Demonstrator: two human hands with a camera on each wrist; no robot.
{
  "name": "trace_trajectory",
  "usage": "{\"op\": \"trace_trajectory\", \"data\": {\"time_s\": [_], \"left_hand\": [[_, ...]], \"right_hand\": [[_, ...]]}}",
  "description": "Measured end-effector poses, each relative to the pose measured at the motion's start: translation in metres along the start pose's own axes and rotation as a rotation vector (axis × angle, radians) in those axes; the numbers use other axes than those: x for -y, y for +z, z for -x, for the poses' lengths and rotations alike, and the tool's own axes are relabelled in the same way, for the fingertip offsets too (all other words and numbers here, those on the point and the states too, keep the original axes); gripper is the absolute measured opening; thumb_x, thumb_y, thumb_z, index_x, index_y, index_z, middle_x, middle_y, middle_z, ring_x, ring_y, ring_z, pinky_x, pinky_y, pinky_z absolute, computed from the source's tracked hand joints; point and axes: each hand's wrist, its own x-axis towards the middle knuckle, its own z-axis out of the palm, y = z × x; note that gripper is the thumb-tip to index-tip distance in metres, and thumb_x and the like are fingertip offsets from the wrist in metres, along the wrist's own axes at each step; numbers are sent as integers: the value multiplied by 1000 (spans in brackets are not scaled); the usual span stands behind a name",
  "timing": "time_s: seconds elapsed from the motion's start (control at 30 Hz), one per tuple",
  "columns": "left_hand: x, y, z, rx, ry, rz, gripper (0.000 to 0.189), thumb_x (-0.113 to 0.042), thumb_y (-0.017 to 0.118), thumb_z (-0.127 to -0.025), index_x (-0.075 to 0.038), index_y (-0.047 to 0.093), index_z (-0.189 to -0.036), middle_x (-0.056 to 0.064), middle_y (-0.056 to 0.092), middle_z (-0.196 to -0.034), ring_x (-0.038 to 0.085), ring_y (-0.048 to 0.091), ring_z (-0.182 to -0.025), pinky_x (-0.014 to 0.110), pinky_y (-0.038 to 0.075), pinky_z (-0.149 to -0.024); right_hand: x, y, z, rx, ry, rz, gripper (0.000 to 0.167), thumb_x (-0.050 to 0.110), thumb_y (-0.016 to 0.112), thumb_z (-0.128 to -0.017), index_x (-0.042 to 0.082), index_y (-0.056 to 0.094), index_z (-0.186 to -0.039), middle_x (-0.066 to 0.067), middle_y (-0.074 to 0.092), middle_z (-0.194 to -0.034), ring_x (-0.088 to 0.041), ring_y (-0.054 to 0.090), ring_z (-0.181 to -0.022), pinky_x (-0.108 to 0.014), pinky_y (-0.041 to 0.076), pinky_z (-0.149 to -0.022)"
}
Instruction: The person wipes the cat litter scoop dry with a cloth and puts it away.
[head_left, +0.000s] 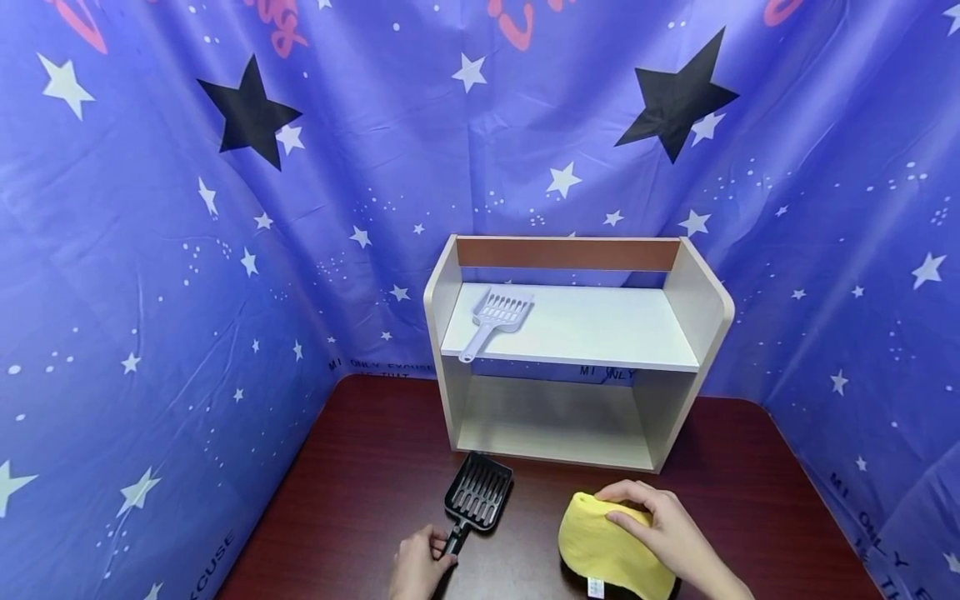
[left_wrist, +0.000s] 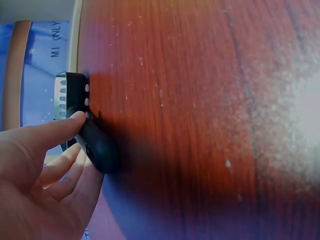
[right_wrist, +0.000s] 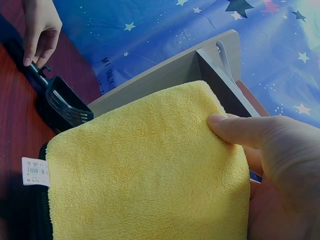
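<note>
A black slotted litter scoop (head_left: 478,493) is at the front left of the shelf unit, low over the dark red table. My left hand (head_left: 420,560) pinches its handle (left_wrist: 99,147) between thumb and fingers. In the right wrist view the scoop (right_wrist: 65,102) tilts, its slotted pan toward the shelf. To the right, my right hand (head_left: 663,529) holds a folded yellow cloth (head_left: 611,542) by its upper edge, thumb on the near face. A white label (right_wrist: 36,171) and a dark border show along one side of the cloth (right_wrist: 145,160).
A cream two-level shelf unit (head_left: 577,460) stands at the back of the table (head_left: 360,467). On its upper board lies a pale grey slotted scoop (head_left: 501,310), handle overhanging the front edge. Blue star-printed curtains (head_left: 150,292) hang behind and at both sides.
</note>
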Motion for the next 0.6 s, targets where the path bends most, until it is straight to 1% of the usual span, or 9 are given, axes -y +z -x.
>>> {"op": "trace_trajectory", "data": {"time_s": [0.07,0.17,0.3,0.43,0.5,0.6], "left_hand": [[1,-1,0,18,-5,64,27,-15,88,-68,-14,69,-87,-11,70,-74,-4,58,-63,23,47,-61],[2,-4,0,62,-22,222,26,-9,87,-70,-7,70,-89,-3,73,-78,-2,61,-64,19,49,-61],[5,-7,-1,139,-78,448,26,-3,83,-73,2,70,-95,10,75,-85,4,66,-69,17,52,-62],[6,-9,-1,228,-132,643,31,0,79,-77,11,67,-103,20,75,-93,3,68,-74,16,54,-67],[4,-10,-2,262,-150,724,33,1,77,-79,15,65,-107,24,74,-95,1,69,-76,15,54,-69],[-2,-12,-3,280,-159,806,36,4,75,-80,20,62,-110,27,73,-97,-1,68,-76,14,54,-70]], "right_hand": [[0,0,1,-1,1,1,22,8,73,-88,18,71,-107,4,74,-96,-9,67,-87,-6,47,-79],[0,-1,1,-3,1,-1,23,6,73,-87,18,71,-107,4,74,-96,-9,66,-86,-7,47,-79],[0,0,1,-2,-4,2,23,6,73,-87,18,71,-107,4,74,-96,-8,66,-86,-7,47,-78],[0,0,0,0,-11,3,22,7,73,-88,18,71,-106,4,74,-96,-8,66,-86,-7,47,-79],[1,1,-1,0,-13,7,23,6,73,-87,18,71,-106,4,74,-96,-7,66,-86,-7,47,-78],[0,2,-3,3,-15,6,25,4,73,-86,18,71,-106,4,74,-96,-7,66,-86,-7,47,-78]]}}
